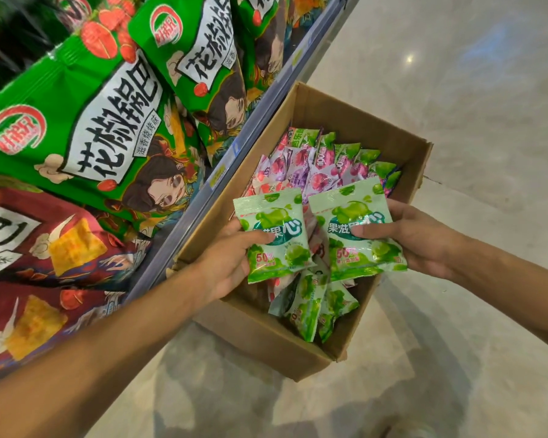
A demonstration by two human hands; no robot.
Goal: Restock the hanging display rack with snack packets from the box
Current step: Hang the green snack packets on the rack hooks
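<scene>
Two hands over an open box [301,109] on the floor [456,121], which sits against the base rail of a rack [234,153]. Large green bags [76,121] and red bags [45,263] fill the rack at left. Box holds pink packets [317,172] toward its far end and green packets [310,305] at its near corner. Left hand [231,257] grips one green packet [274,235], thumb across its front, above the box's left wall. Right hand [415,238] grips a second green packet [358,229] the same way, above the right wall. Packets side by side, nearly touching.
</scene>
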